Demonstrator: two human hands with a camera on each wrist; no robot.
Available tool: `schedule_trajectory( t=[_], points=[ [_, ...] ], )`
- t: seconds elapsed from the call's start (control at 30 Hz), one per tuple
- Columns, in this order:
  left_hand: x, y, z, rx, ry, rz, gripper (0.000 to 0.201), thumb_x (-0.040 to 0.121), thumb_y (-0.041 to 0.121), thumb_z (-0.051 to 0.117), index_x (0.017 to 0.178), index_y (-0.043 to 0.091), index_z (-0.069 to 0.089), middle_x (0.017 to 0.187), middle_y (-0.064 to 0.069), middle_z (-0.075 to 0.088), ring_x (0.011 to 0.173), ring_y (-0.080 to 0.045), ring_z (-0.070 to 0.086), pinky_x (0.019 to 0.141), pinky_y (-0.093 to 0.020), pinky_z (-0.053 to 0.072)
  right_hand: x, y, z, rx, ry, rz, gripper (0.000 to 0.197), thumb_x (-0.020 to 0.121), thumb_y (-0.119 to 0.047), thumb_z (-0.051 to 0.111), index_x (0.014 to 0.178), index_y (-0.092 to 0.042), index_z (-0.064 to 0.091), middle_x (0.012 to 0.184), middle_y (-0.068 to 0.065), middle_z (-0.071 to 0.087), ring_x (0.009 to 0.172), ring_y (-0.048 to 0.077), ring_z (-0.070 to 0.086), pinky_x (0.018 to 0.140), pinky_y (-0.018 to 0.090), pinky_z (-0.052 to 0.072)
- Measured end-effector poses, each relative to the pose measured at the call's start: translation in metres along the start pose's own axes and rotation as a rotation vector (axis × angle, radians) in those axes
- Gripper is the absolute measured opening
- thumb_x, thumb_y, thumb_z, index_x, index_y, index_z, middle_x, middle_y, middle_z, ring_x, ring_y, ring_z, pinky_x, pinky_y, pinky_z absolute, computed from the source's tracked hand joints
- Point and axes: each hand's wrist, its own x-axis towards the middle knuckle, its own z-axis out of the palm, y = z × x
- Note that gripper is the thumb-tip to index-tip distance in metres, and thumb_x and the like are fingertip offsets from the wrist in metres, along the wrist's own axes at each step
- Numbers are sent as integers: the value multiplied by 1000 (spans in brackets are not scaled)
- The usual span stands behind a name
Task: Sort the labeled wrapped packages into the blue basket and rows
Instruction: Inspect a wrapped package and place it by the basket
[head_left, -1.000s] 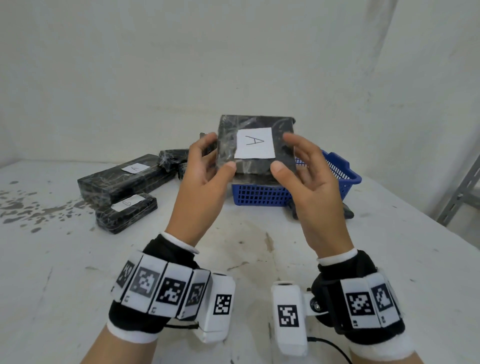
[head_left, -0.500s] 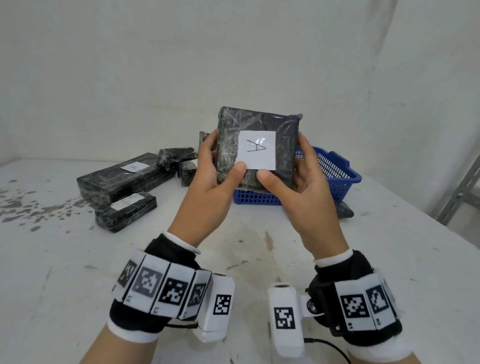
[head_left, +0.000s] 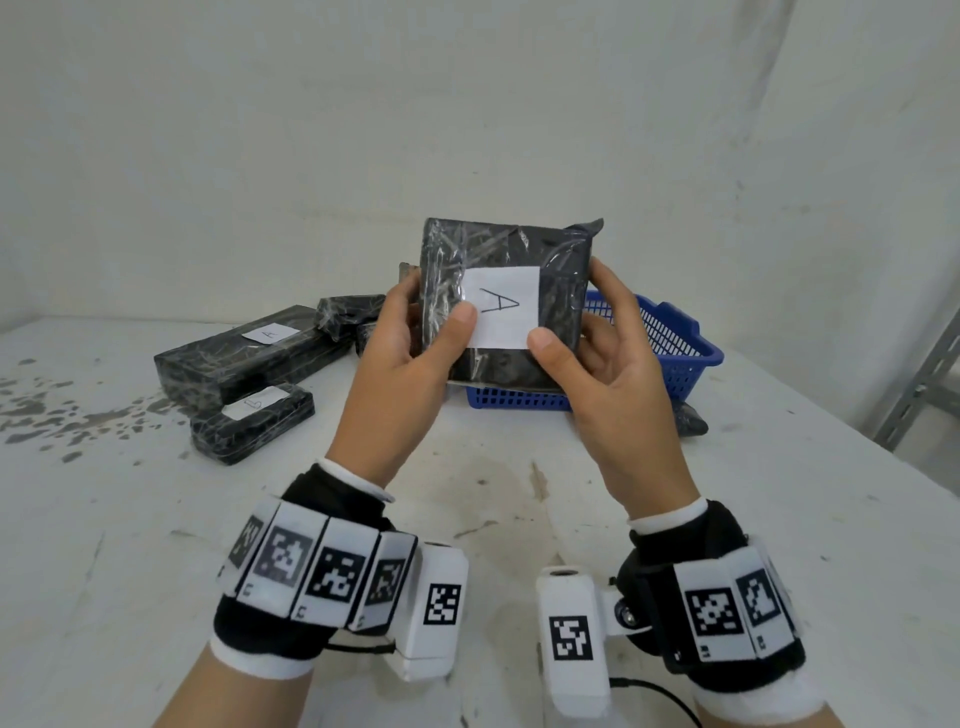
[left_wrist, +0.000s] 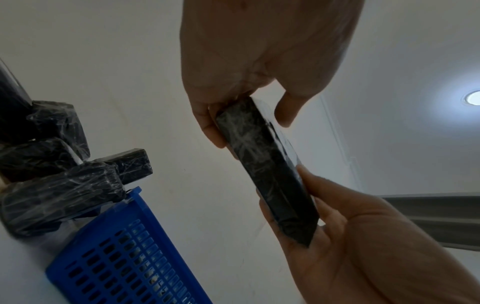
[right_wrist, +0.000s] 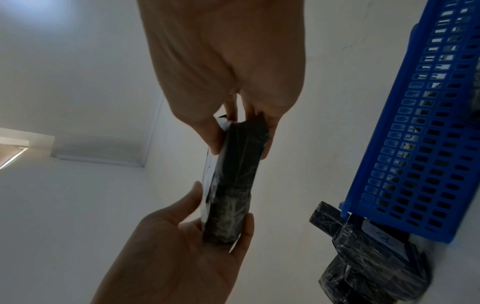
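I hold a black plastic-wrapped package (head_left: 501, 270) upright in the air above the table, its white label marked "A" facing me. My left hand (head_left: 415, 332) grips its left edge, thumb on the label's corner. My right hand (head_left: 597, 338) grips its right edge, thumb at the label's lower right. The wrist views show the package (left_wrist: 265, 166) (right_wrist: 233, 181) edge-on, pinched between thumbs and fingers. The blue basket (head_left: 670, 353) stands just behind the package.
A long wrapped package (head_left: 249, 358) labeled "A" and a smaller labeled one (head_left: 254, 421) lie at the left. More wrapped packages (head_left: 348, 319) are heaped behind my left hand. Another dark package (head_left: 691, 421) lies by the basket's right front corner. A metal shelf post (head_left: 924, 384) stands far right.
The package has been tipped up from leaning back to standing upright, and raised a little nearer to me. Both hands kept their hold.
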Motion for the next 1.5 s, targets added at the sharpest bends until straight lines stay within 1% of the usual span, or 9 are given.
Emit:
schedule_trajectory(
  t=[0.23,0.37,0.47,0.67,0.87,1.03,1.17,1.37,1.5],
  points=[
    [-4,-1,7,82,-57,5,50,97,20,55,142,16,33,117,17,60,107,8,59,93,-15,47,-1,0,3,-73,39,-12,69,90,-18,73,145,-34,35,121,-3,69,110,7,68,91,27,55],
    [-5,1,7,93,-56,5,54,96,23,55,144,15,31,117,18,59,108,5,59,100,-23,47,-1,0,4,-60,57,-10,62,90,-17,73,139,-33,39,112,-9,72,103,4,70,85,23,56],
    [-4,1,8,96,-59,12,60,98,32,53,149,18,26,131,10,57,120,0,54,108,-30,42,0,-1,3,-26,55,3,52,92,-16,69,134,-32,43,101,-15,74,99,1,71,80,19,55],
    [-2,-1,7,65,-19,4,73,88,54,47,150,22,27,145,3,48,133,-11,46,113,-41,36,0,-2,3,30,33,59,46,97,-22,60,141,-24,45,101,-4,77,102,12,72,88,33,58],
    [-2,-2,5,41,14,-50,52,88,46,46,132,18,49,114,9,65,110,-11,60,105,-43,44,0,-4,2,47,80,119,24,97,-24,61,119,-18,56,101,5,78,95,20,75,86,50,60],
    [-3,0,7,112,30,-48,40,100,45,42,131,20,43,110,10,61,106,-8,59,100,-38,47,-2,-5,4,61,80,119,15,96,-29,63,107,-23,56,94,6,77,89,21,75,81,47,61],
    [-4,2,8,66,19,-39,48,92,56,46,125,21,44,111,8,63,105,-6,61,94,-29,47,-3,-6,6,43,109,95,34,81,-43,68,103,-22,54,91,7,77,87,20,75,78,43,61],
    [-6,2,10,19,-11,-24,50,87,57,52,119,19,48,105,1,64,97,-9,63,89,-31,52,-4,-4,9,3,145,56,38,80,-39,74,104,-20,51,96,5,77,90,19,75,84,44,61],
    [-3,2,7,-5,22,-50,34,88,41,64,108,16,54,101,2,69,93,-10,67,86,-30,52,-3,-2,8,-33,157,65,34,84,-35,74,106,-20,53,96,1,77,89,15,75,79,40,62]
  ],
)
